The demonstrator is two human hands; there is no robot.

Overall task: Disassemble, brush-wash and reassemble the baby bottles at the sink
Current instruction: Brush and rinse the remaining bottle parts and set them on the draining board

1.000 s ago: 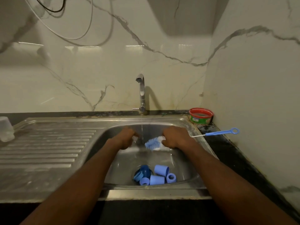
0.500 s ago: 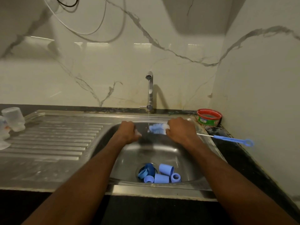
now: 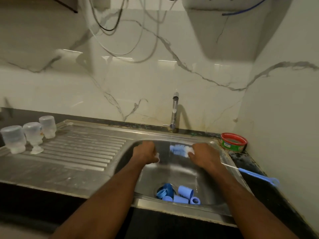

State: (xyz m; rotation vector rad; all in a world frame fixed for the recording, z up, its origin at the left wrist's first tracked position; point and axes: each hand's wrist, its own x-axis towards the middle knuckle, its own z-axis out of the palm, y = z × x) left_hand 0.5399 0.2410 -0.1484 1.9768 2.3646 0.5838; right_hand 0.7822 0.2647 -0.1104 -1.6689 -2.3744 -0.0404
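**A:** Where do you stand with the bottles?

**B:** Your right hand (image 3: pixel 205 156) has its fingers wrapped round the neck of the bottle brush (image 3: pixel 179 150), bristle head at the centre of the frame under the thin stream from the tap (image 3: pixel 174 112), blue handle trailing off to the right. Your left hand (image 3: pixel 146 152) is curled on a small pale part (image 3: pixel 157 155); I cannot tell which part it is.

**A:** So what looks finished?

**B:** Three clear bottles (image 3: pixel 31 133) stand upside down on the draining board (image 3: pixel 82 149) at middle left, so I'd judge those bodies washed.

**A:** And what's left?

**B:** The blue caps and rings (image 3: pixel 179 194) lie heaped over the drain at the bottom of the sink (image 3: pixel 181 171), probably unwashed. You've those to brush, then everything to reassemble. The red tub (image 3: pixel 233 142) sits at the right on the tabletop (image 3: pixel 255 188).
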